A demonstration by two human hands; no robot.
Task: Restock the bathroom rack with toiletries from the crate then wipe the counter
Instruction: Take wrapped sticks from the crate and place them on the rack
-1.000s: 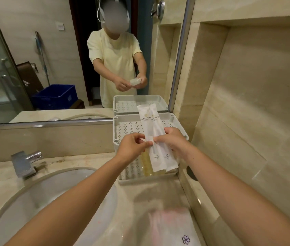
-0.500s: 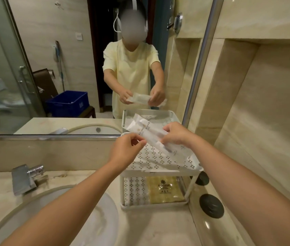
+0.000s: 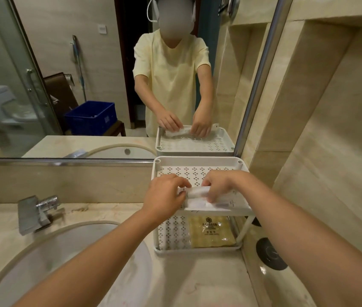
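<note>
A white two-tier perforated rack [image 3: 200, 161] stands on the counter against the mirror. White toiletry packets [image 3: 216, 203] lie across the front of its top shelf. My left hand [image 3: 164, 194] holds their left end with curled fingers. My right hand [image 3: 218, 185] pinches them from above near the middle. A yellow packet [image 3: 211, 231] lies flat on the lower shelf. The blue crate [image 3: 91, 117] appears only as a reflection in the mirror, on a chair behind me.
A round basin [image 3: 49, 262] fills the counter's left part, with a chrome faucet [image 3: 36, 212] behind it. The beige counter [image 3: 193, 278] runs in front of the rack. Two dark round discs [image 3: 269, 253] sit by the right wall. The tiled wall stands close on the right.
The white packets went from upright in front of the rack to tilted over it and now lie flat on the top shelf. Both hands lowered with them.
</note>
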